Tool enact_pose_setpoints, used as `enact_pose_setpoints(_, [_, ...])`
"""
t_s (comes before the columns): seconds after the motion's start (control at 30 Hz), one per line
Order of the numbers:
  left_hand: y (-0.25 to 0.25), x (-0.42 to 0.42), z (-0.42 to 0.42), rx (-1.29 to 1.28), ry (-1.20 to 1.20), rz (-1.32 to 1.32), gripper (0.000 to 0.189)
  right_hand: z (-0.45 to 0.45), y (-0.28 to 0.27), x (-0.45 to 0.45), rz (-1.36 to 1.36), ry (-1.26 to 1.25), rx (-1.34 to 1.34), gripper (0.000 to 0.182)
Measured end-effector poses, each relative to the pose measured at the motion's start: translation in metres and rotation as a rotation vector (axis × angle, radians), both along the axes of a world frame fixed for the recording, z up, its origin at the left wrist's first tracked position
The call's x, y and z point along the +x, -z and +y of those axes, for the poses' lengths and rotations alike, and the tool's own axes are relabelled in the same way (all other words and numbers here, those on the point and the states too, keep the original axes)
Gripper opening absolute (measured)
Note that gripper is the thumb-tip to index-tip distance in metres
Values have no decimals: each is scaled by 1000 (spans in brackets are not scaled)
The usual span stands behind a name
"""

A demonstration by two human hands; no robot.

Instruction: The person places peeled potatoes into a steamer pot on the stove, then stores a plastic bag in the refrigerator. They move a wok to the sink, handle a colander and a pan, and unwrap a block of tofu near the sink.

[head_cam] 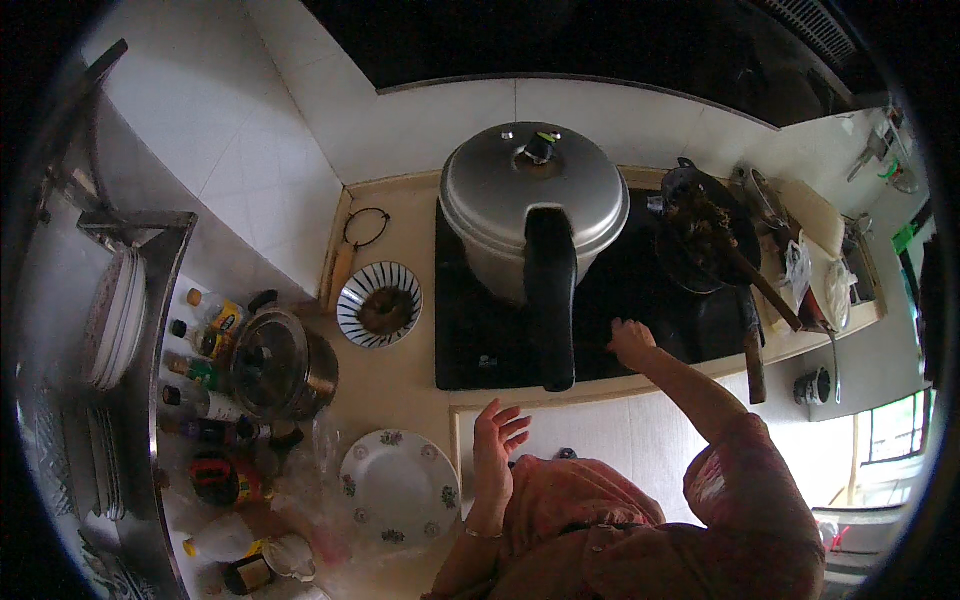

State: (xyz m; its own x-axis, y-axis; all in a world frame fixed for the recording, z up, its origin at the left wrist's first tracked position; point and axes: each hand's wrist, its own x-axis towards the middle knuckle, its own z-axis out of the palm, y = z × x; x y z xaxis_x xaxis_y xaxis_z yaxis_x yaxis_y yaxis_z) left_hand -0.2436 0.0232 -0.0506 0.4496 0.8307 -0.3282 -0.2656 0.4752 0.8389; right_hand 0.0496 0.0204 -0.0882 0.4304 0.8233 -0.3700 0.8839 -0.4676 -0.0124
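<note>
My right hand point(631, 345) reaches to the front part of the black glass cooktop point(487, 337), its fingers at the surface; whether they touch it is unclear. My left hand point(497, 450) is raised in front of the counter edge, palm up with fingers apart, holding nothing. A large metal pressure cooker point(525, 187) with a black handle stands on the cooktop, left of my right hand. Behind and right of that hand, a dark wok point(694, 277) holds brown food and a wooden-handled utensil point(765, 292).
Left of the cooktop sit a striped bowl point(380, 304) with brown contents, a floral white plate point(400, 487), a lidded pot point(285, 364) and several bottles point(214, 311). A metal rack point(161, 300) with plates borders the far left. The range hood point(585, 45) hangs above.
</note>
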Motion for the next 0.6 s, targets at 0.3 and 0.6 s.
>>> enact_pose_setpoints(0.3, [-3,-10,-8,-39,-65,-15,52,2,6,2,38,-9,-8,41])
enact_pose_setpoints(0.6, [-7,-19,-14,-67,-84,41,47,-4,9,2,-44,-44,119,27])
